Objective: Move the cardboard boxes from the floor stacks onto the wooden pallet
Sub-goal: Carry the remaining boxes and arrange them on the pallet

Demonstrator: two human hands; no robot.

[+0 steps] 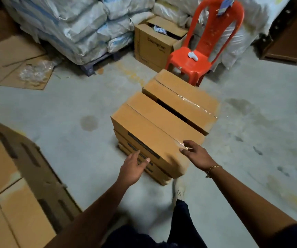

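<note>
Two stacks of taped cardboard boxes stand side by side on the concrete floor in the middle of the head view. The near stack's top box (154, 129) lies under my hands; the far stack's top box (181, 97) is behind it. My left hand (133, 169) is open beside the near stack's front left face, fingers spread, just off the cardboard. My right hand (196, 154) is open at the top box's near right corner, fingertips touching the tape. No wooden pallet shows in this view.
Large cardboard boxes (15, 190) rise at the lower left. A red plastic chair (203, 49) stands behind the stacks, beside an open printed carton (154, 43). Stacked white sacks (72, 25) on a dark pallet and flattened cardboard (13, 63) lie at the left back.
</note>
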